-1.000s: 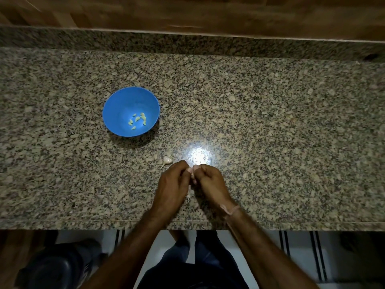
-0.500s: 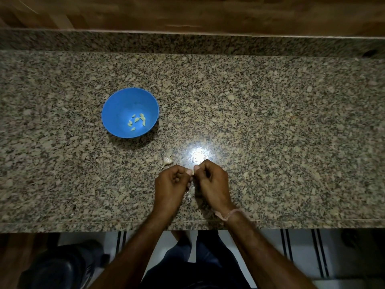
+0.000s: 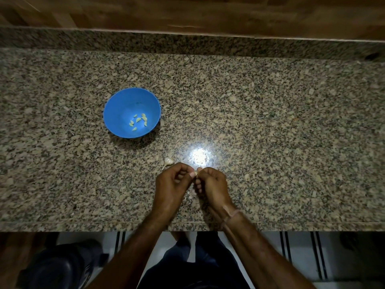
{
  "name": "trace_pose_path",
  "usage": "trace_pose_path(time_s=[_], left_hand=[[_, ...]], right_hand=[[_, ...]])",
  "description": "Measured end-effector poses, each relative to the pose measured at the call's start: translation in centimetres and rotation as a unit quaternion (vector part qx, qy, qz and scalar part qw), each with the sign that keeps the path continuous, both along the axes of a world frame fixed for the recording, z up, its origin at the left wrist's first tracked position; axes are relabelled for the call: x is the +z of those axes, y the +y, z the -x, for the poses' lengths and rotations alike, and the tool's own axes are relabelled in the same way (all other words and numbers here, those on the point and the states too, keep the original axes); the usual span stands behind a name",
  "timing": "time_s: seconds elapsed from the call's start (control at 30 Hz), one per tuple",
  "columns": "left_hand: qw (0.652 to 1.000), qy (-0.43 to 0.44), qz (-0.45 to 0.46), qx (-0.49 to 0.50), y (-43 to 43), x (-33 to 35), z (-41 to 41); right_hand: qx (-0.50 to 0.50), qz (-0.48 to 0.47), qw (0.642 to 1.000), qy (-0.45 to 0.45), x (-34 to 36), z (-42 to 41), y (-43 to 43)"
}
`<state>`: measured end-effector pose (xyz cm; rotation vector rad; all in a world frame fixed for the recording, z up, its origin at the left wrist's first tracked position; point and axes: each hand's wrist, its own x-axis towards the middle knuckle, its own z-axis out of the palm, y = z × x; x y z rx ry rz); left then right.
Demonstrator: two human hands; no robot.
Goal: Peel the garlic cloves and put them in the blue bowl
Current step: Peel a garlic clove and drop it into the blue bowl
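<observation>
Clove (image 3: 195, 173) between fingertips of left hand (image 3: 171, 184) and right hand (image 3: 213, 183): only pale sliver shows, rest covered by pinching fingers. Peeled or not, cannot tell. Peel scraps (image 3: 188, 197) on counter (image 3: 270, 132) between hands, partly hidden by them. Garlic piece (image 3: 168, 161) just far of left hand: too small to tell cloves apart. Counter cut by left and right edges. Both forearms cut by bottom edge. Dark object (image 3: 58, 268) near left, below counter: blurred, unidentifiable.
</observation>
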<state>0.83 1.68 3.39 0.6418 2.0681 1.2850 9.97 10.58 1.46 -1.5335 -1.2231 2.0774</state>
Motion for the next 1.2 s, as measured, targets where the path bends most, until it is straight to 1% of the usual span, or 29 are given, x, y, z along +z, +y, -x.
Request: trace_pose_path(time_s=[0.1,0.17,0.2,0.27,0.3,0.33,0.43,0.47,0.53,0.6,0.67,0.7,0.87,0.93,0.97,1.07,1.13,1.2], left_hand=[[0.999,0.022,-0.003,-0.026,0.2,0.3,0.1],[1.000,-0.003,-0.001,-0.028,0.4,0.3,0.3],[0.999,-0.038,-0.001,-0.018,0.5,0.1,0.4],[0.992,-0.126,-0.003,0.025,0.7,-0.4,0.5],[0.988,-0.151,-0.002,0.044,0.8,-0.7,0.4],[0.985,-0.161,-0.001,0.057,0.9,-0.9,0.4],[0.984,-0.164,0.000,0.075,1.0,-1.6,0.2],[0.984,-0.161,0.000,0.082,1.0,-1.6,0.1],[0.978,-0.180,0.001,0.106,1.2,-1.8,-0.1],[0.958,-0.250,-0.011,0.143,1.3,-1.7,-0.3],[0.937,-0.304,-0.021,0.171,1.2,-1.6,-0.4],[0.934,-0.310,-0.019,0.178,1.2,-1.6,-0.3],[0.927,-0.315,-0.013,0.202,1.1,-2.1,-0.2],[0.927,-0.314,-0.007,0.204,1.0,-2.4,-0.3],[0.928,-0.312,-0.006,0.202,1.0,-2.6,-0.3],[0.930,-0.319,-0.007,0.184,0.9,-3.0,-0.4],[0.935,-0.310,-0.002,0.170,0.7,-3.0,-0.6],[0.950,-0.272,-0.003,0.155,0.6,-2.9,-0.6]], right_hand=[[-0.015,0.054,0.998,0.007,0.3,0.3,0.0],[-0.013,0.040,0.999,0.015,0.2,0.1,-0.1],[-0.008,0.012,1.000,0.018,0.2,-0.1,0.0],[0.019,-0.074,0.997,0.007,-0.1,-0.4,0.1],[0.033,-0.109,0.993,-0.003,-0.4,-0.5,0.1],[0.037,-0.126,0.991,-0.006,-0.6,-0.5,0.1],[0.018,-0.116,0.993,0.005,-0.8,-0.5,-0.1],[0.018,-0.134,0.991,0.001,-0.6,-0.5,-0.2],[0.033,-0.215,0.976,-0.024,-0.1,-0.6,-0.4],[0.052,-0.295,0.953,-0.047,0.2,-0.7,-0.3],[0.076,-0.345,0.934,-0.058,0.0,-0.8,0.0],[0.088,-0.357,0.928,-0.063,-0.3,-0.9,0.2],[0.125,-0.377,0.913,-0.090,-1.6,-2.0,0.8],[0.132,-0.383,0.911,-0.078,-1.9,-2.4,0.8],[0.127,-0.368,0.919,-0.058,-1.9,-2.5,0.8],[0.118,-0.272,0.955,0.029,-1.2,-2.1,0.7],[0.116,-0.261,0.958,0.033,-0.9,-1.7,0.8],[0.109,-0.244,0.963,0.034,-0.9,-1.4,1.0]])
